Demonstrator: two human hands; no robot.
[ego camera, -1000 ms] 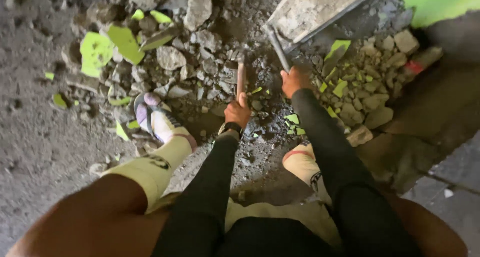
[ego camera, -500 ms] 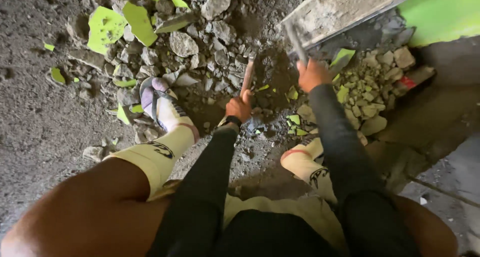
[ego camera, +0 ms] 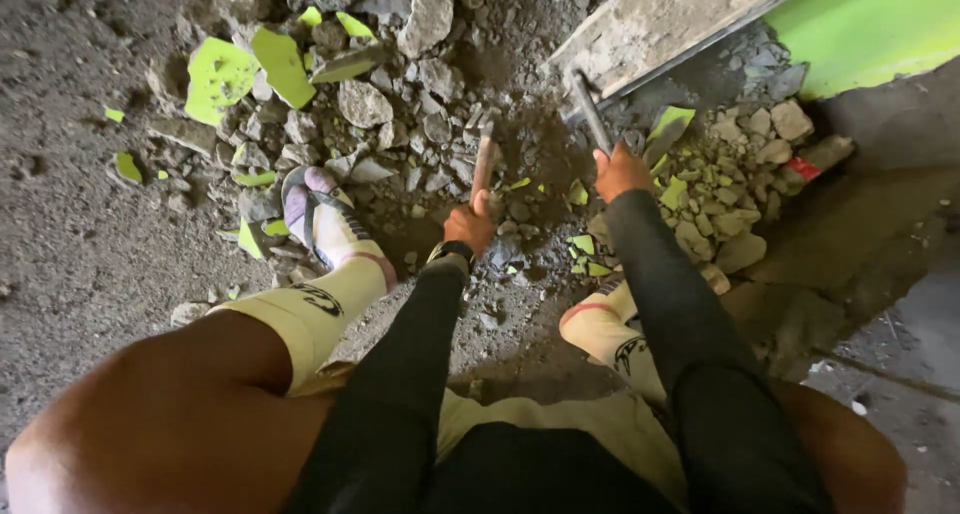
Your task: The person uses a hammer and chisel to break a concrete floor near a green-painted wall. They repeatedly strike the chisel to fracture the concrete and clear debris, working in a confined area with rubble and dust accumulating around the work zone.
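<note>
Both hands shifted slightly: left hand grips hammer, right hand grips chisel; mis-hit could smash fingers.

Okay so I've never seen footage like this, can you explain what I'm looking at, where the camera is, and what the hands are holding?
The camera sits on a person's head and looks straight down, so you see their own knees, black sleeves and both feet in pale socks. The left hand grips a wooden handle that points into the rubble. The right hand holds a metal bar, angled toward a broken concrete slab. The ground is dirt strewn with grey stones and chips of bright green painted plaster. A sandal shows on the left foot.
</note>
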